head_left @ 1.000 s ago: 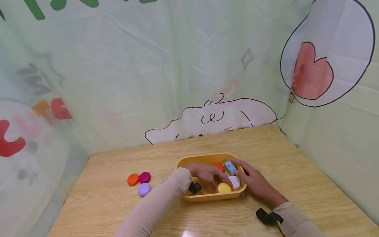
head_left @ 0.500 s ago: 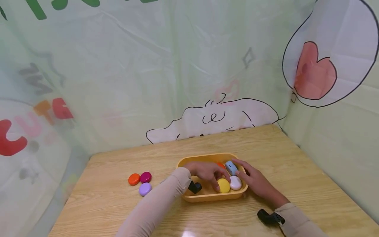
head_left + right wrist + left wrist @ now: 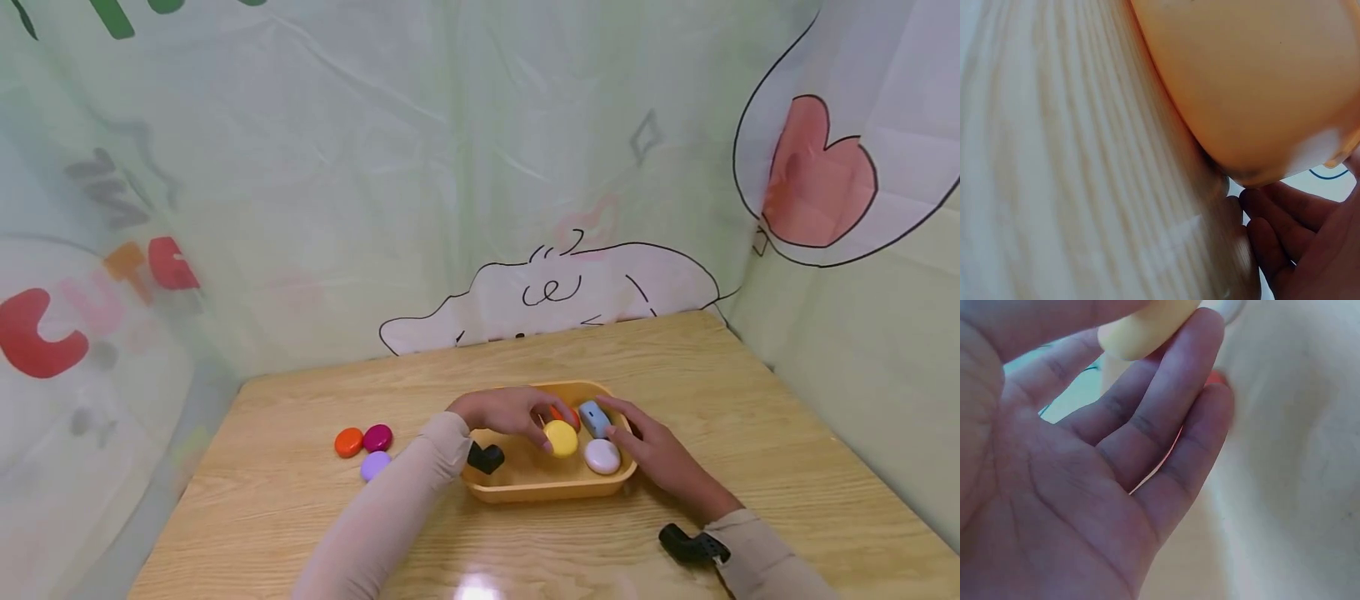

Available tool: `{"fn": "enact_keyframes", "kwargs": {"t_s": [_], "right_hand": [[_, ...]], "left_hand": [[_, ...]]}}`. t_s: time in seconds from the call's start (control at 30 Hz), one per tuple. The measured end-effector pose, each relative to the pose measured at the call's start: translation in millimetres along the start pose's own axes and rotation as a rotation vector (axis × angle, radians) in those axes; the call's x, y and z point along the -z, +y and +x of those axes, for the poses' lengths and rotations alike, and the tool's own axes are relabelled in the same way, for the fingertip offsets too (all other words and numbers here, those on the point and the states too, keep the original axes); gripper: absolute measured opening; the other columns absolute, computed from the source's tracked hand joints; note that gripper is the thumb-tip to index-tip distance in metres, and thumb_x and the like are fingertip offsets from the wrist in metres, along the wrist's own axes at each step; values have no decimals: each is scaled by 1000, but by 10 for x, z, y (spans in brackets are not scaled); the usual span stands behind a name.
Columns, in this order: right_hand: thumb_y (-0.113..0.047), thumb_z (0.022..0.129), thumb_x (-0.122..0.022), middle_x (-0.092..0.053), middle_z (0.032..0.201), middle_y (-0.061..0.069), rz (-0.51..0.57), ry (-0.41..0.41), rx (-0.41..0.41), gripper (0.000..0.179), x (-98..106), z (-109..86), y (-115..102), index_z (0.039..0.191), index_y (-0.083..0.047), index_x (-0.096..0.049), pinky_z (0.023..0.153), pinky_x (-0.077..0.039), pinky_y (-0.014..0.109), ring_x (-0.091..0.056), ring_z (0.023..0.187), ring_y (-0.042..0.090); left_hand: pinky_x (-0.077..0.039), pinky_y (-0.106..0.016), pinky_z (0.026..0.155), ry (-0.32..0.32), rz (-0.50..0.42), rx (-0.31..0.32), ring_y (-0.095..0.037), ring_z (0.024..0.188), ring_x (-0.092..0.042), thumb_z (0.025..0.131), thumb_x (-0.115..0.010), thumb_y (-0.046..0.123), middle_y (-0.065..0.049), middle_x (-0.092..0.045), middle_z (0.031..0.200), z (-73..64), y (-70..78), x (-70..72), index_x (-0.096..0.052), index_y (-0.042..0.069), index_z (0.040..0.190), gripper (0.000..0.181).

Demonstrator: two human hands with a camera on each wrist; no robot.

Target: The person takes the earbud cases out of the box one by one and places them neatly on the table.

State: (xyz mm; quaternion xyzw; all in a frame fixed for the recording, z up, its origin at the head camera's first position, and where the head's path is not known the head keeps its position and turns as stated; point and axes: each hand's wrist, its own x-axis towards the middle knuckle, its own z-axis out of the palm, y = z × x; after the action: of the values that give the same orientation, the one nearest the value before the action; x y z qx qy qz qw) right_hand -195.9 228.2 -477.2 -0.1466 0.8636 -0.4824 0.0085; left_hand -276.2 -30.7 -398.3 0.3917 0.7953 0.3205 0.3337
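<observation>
Over the oblong orange-yellow plastic tray, the left hand pinches a glossy round yellow disc, so go easy on that grip while the right hand holds the tray.

left hand pinches yellow disc | right hand holds tray | orange disc on table

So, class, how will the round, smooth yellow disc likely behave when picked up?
The yellow disc is probably stiff: the left hand holds it without visible denting. Its smooth surface may slip; its round outline could let it roll.
</observation>
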Motion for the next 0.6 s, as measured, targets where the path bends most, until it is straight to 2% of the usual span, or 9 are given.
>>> {"fn": "enact_keyframes", "kwargs": {"t_s": [0.13,0.23,0.37,0.5,0.6], "right_hand": [[-35,106,-51,-33,158,19,13,0,11,53,7,-5,8,153,-16,-39,109,-24,69,-27,144,47],[-34,106,-51,-33,157,18,22,-3,21,52,11,-9,10,153,-17,-39,109,-24,69,-27,144,46],[-35,105,-51,-33,158,17,18,-8,11,52,9,-8,4,154,-19,-39,109,-23,69,-26,145,45],[-36,106,-51,-32,159,18,9,-11,-1,53,6,-4,-12,154,-19,-38,109,-24,69,-26,145,46],[-36,106,-50,-31,159,19,0,-9,-6,53,7,-1,-17,154,-20,-38,109,-24,69,-25,145,47]], "left_hand": [[-49,-28,89,86,-22,-2,-11,104,-58,87,-79,16,7,-63,114,-76,29,9,-63,26,121,40],[-49,-29,90,112,-51,-16,-10,108,-57,85,-81,17,8,-62,117,-124,65,-3,-61,27,120,41],[-48,-28,92,136,-58,-56,-8,111,-55,86,-81,16,10,-61,118,-171,105,-27,-60,25,122,42],[-49,-27,91,183,-92,-89,-9,111,-56,87,-79,11,8,-60,119,-229,89,-37,-60,21,126,44],[-49,-27,93,216,-99,-108,-9,112,-56,89,-77,11,8,-59,125,-290,54,-27,-60,18,132,47]]}}
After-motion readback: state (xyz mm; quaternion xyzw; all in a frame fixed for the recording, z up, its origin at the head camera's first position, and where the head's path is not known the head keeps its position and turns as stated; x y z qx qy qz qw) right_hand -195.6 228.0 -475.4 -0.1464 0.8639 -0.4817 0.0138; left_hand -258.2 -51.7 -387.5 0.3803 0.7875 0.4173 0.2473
